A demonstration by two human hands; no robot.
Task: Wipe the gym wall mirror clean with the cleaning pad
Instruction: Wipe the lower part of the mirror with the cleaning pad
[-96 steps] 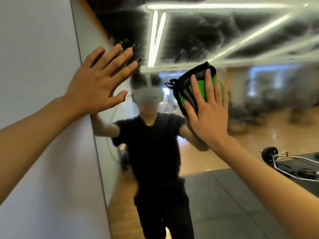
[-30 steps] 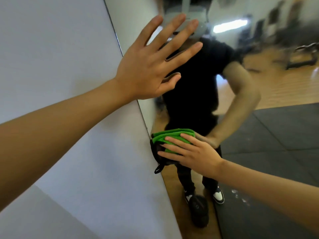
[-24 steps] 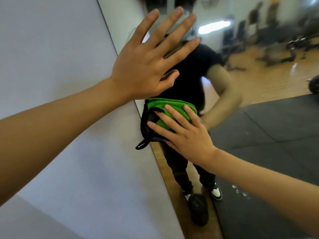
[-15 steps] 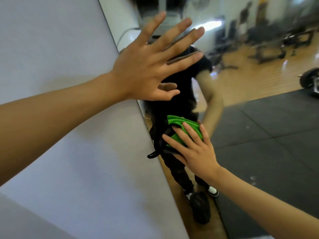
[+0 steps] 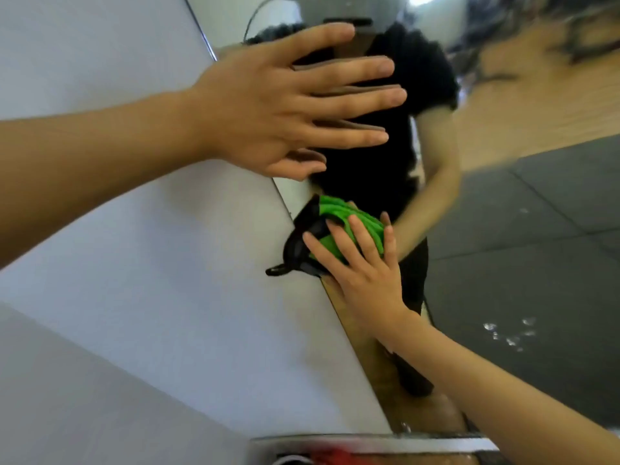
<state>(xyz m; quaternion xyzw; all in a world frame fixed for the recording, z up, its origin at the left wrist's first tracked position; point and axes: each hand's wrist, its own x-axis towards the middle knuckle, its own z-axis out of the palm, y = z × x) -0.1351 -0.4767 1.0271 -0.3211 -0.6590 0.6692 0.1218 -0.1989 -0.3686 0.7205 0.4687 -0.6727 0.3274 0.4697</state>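
The right hand [image 5: 364, 280] is pressing the cleaning pad [image 5: 339, 231] flat on the mirror [image 5: 523, 246], low down and right beside the mirror's left edge. Its fingers are lying straight over the pad, so the grip is pushing, not squeezing. The left hand [image 5: 268, 105] is resting open higher up, fingers spread wide, half on the white wall [image 5: 141, 263] and half on the glass, holding nothing. To do this step well, I think the right hand should be keeping the whole pad flat and pushing evenly, sliding in long lines that overlap, and going right into the edge where dirt hides. The left hand may be leaving finger marks on the glass, so that spot probably needs a wipe too. The pad is bright green and ribbed, with a black border and a small black loop sticking out on the wall side. It looks soft and squashy. Some little pale spots are showing lower right on the mirror.
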